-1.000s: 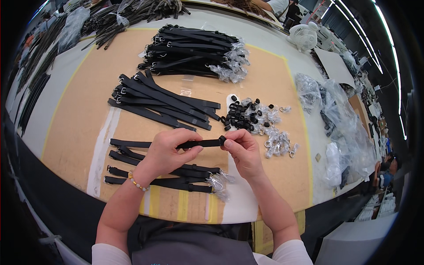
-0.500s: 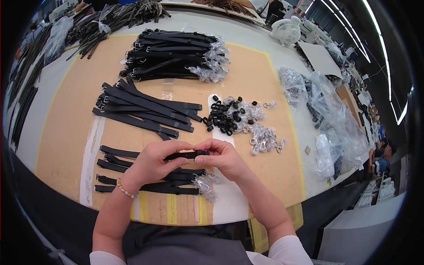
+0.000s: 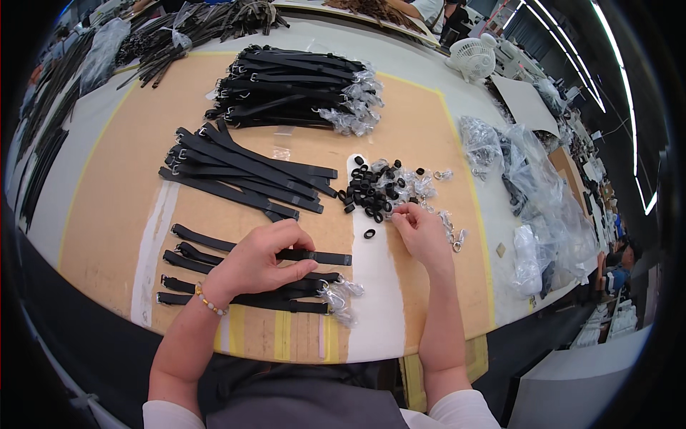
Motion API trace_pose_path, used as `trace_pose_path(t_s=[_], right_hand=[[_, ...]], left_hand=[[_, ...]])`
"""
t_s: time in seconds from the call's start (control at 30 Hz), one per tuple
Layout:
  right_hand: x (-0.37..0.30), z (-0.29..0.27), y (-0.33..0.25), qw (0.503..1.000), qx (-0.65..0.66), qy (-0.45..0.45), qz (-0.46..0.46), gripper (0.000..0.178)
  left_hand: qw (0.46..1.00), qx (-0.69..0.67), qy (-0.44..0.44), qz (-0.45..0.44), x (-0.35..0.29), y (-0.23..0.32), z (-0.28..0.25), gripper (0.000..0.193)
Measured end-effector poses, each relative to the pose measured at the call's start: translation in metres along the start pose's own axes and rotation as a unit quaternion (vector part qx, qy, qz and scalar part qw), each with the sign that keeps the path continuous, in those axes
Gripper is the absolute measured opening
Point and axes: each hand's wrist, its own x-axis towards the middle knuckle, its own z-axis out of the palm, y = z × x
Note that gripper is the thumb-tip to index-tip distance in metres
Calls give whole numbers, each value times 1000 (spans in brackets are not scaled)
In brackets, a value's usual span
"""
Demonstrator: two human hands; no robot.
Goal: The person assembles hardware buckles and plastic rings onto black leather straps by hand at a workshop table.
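Observation:
My left hand [image 3: 268,259] is closed on a black strap [image 3: 333,258], its thumb and fingers pinching it near the middle. The free end of that strap sticks out to the right. To the right, my right hand [image 3: 426,236] is at the near edge of a pile of small black loops [image 3: 371,187] and plastic-wrapped metal clasps [image 3: 421,184]. Its thumb and index finger come together; anything between them is too small to make out. A single black loop [image 3: 369,234] lies apart, left of my right fingertips. Beneath my left hand lie several buckled straps [image 3: 246,303], some ending in wrapped clasps [image 3: 341,299].
Beyond my left hand lies a heap of black straps [image 3: 246,170], with a larger stack of clasped straps [image 3: 293,89] behind it. Clear plastic bags [image 3: 547,193] cover the right side. A white fan [image 3: 474,57] stands far right; dark strips [image 3: 207,27] lie far left.
My right hand has let go of the strap and moved right to the loops and clasps. My left hand keeps hold of the strap. The whole view has shifted slightly.

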Motion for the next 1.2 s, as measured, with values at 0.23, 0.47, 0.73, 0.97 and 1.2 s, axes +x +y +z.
trace_pose_path(t_s=[0.23,0.47,0.73,0.97,1.2], right_hand=[[-12,-4,-2,991,-30,-125,-23,23],[-22,11,-31,940,276,-197,-48,16],[-39,34,-45,823,477,-254,-175,19],[-42,43,-44,766,541,-330,-104,28],[-48,52,-50,740,568,-344,-110,28]], left_hand=[[997,-7,-19,-74,-2,5,-4,21],[984,-123,38,-122,-2,5,-3,25],[979,-146,56,-128,-2,8,-7,23],[984,-130,19,-122,-3,5,-5,21],[983,-136,38,-114,-5,14,1,20]])
